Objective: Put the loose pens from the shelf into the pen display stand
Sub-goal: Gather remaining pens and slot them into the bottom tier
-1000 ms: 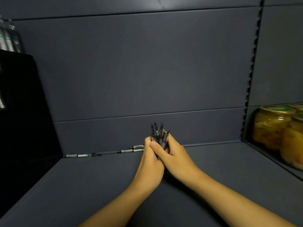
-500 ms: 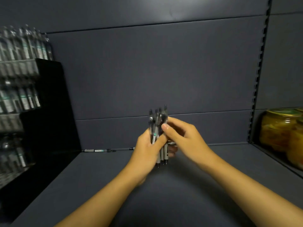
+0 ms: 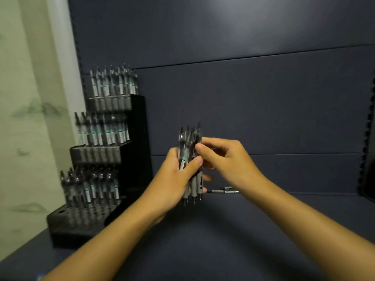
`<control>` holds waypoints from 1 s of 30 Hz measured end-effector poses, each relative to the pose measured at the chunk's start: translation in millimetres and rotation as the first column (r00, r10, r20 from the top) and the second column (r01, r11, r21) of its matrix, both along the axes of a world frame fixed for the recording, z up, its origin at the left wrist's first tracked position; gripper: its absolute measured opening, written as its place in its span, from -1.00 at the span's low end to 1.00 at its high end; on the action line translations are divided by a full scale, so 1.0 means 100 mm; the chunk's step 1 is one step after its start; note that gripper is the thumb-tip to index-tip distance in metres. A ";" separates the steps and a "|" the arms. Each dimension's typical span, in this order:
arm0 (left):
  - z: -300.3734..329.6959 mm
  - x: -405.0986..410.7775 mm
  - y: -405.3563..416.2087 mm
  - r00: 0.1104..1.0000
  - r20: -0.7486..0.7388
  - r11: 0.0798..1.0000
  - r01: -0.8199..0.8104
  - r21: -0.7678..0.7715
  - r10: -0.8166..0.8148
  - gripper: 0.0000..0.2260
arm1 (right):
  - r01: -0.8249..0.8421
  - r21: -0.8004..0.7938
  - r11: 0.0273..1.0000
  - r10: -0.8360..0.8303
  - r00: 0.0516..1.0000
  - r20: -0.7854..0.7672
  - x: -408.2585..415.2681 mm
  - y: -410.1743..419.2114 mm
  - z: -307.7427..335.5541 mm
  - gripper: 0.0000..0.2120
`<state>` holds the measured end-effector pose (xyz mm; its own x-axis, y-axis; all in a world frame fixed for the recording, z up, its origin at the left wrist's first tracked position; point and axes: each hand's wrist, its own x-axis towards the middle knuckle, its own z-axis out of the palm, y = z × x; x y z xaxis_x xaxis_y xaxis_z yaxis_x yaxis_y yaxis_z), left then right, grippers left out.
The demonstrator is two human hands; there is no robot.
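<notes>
My left hand [image 3: 174, 177] is wrapped around a bundle of pens [image 3: 190, 159], thumb across the front and fingers curled behind, so most of the middle of the barrels is hidden from me. The bundle stands upright in the air above the shelf [image 3: 233, 240], clips up, grey grips and tips sticking out below my fist. I cannot count the pens exactly; they overlap and blur together (four or five tops show, roughly).

My right hand [image 3: 227, 161] meets the bundle from the right, thumb and forefinger pinching near the upper part of one pen at its right edge. The other right fingers are curled behind the pens and partly covered.

Just behind and to the right of the bundle, two loose pens [image 3: 224, 191] lie flat at the back of the shelf against the rear panel [image 3: 253, 108]; my right wrist cuts off their far ends.

Well to the left stands the stand [image 3: 134, 142], black and stepped in three tiers, pens upright in each. Motion blur smears them, so labels are unreadable. A few open holes show at the front left of the lowest tier. Both forearms run out of the bottom of the view.
</notes>
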<state>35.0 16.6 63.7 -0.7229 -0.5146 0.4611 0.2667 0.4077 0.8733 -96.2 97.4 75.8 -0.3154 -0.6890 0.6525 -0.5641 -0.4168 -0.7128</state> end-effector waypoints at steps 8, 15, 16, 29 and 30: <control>-0.02 1.06 -0.68 0.995 -0.101 0.999 -0.003 0.032 0.006 -0.79 | 0.042 -0.009 0.999 -0.042 0.995 -0.090 1.03 -0.65 0.06 -0.85; -0.11 1.73 -1.28 0.989 -0.138 0.997 -0.041 0.061 0.049 -0.82 | 0.160 -0.017 0.987 -0.161 0.985 -0.065 1.75 -1.16 0.04 -0.88; -0.12 1.83 -1.36 0.989 -0.141 0.996 -0.041 0.080 0.052 -0.82 | 0.185 -0.025 0.982 -0.186 0.982 -0.044 1.82 -1.20 0.04 -0.85; -0.38 2.46 -1.83 0.996 -0.089 0.957 0.012 0.291 0.014 -0.80 | 0.428 0.038 0.903 -0.429 0.903 0.029 1.94 -1.52 -0.17 -0.73; -0.40 2.47 -1.84 0.996 -0.087 0.955 0.012 0.297 0.015 -0.80 | 0.433 0.046 0.900 -0.434 0.900 0.026 1.93 -1.55 -0.21 -0.73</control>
